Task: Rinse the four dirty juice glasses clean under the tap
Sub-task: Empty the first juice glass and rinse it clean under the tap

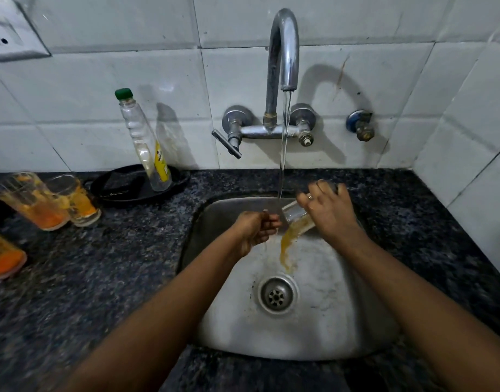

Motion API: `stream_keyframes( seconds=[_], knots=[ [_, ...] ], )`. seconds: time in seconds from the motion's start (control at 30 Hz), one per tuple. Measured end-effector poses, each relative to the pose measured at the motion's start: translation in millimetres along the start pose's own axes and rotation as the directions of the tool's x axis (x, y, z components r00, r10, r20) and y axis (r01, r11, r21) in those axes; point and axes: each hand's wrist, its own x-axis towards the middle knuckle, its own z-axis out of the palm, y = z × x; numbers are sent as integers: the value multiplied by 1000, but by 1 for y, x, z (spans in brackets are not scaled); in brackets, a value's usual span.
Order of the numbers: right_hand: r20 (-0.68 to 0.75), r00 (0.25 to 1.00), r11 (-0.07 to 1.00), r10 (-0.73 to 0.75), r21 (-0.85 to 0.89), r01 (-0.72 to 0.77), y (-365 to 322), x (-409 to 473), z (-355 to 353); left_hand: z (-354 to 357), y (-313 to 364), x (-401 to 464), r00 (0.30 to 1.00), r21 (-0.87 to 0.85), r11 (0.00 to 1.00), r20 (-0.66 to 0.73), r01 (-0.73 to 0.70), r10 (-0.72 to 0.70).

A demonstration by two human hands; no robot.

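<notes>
Single head-worn wide-angle view looked forward and down, close over sink (314,329); tap (282,52) and tiled wall (130,80) faced it.

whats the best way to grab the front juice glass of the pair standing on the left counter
Grip the front juice glass around its mid wall, coming from the left or front. It stands upright, and the second glass crowds its right side, so that side is blocked. The orange residue sits low, so the middle looks drier.
</notes>
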Motion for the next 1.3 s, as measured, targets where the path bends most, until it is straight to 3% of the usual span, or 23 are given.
stream_keyframes(
  seconds=[0.13,0.23,0.3,0.33,0.37,0.4,0.43,0.5,0.53,0.57,0.6,0.67,0.73,0.77,0.8,0.9,1.0,1.07,1.13,1.2,1.27,1.3],
  knots=[
    [-40,998,999,38,16,-38,-4,-3,-7,12,8,-4,997,-69,997,76,-22,27],
    [122,988,966,95,229,-121,-13,-3,-13,16,21,-5,963,-150,967,148,-204,226],
    [188,970,862,153,455,-224,-14,-2,-20,17,24,-6,888,17,910,230,-413,399],
    [188,967,778,172,576,-250,-12,-1,-21,15,24,-5,818,192,815,330,-547,472],
    [178,970,707,166,664,-243,-10,1,-22,11,26,-3,744,430,611,462,-664,483],
    [160,977,665,141,716,-213,-8,1,-22,5,30,-1,676,624,282,588,-729,445],
    [143,985,647,100,742,-173,-6,1,-23,-1,35,3,593,660,-11,681,-751,430],
    [89,996,663,-1,745,-66,-4,2,-23,-10,47,12,404,536,-422,839,-731,364],
    [67,997,672,-28,740,-31,-3,2,-22,-10,49,15,378,491,-521,871,-699,314],
    [57,998,672,-29,740,-23,-3,3,-21,-7,51,15,451,528,-488,849,-695,276],
    [54,999,663,-7,748,-36,-4,4,-20,1,53,9,576,635,-317,772,-704,268],
    [40,998,651,42,757,-58,-5,9,-20,12,49,3,785,764,200,561,-613,262],
    [9,999,696,46,717,-39,-8,12,-21,22,53,-9,841,490,718,479,-495,252],
    [-15,999,730,44,683,-22,-9,14,-22,24,54,-12,877,285,870,392,-402,277],
    [-38,998,762,46,647,-11,-10,16,-23,28,56,-14,918,113,944,292,-311,268],
    [-105,992,838,65,545,3,-10,23,-28,36,56,-18,961,-149,957,84,-251,265],
    [-121,986,844,111,536,-29,-4,29,-33,32,62,-16,961,-218,945,75,-244,266],
    [-48,986,846,158,522,-110,-3,29,-37,31,69,-7,921,57,919,24,-390,389],
    [47,972,838,229,499,-221,-9,27,-41,35,73,0,816,419,745,-17,-519,578],
    [127,936,807,327,478,-347,-18,25,-47,41,71,2,695,663,560,-82,-497,714],
    [132,916,801,380,449,-397,-27,23,-52,46,61,2,559,707,486,-154,-514,815],
    [130,915,803,381,444,-397,-30,21,-53,47,57,-2,544,672,503,-174,-544,821]
  ],
)
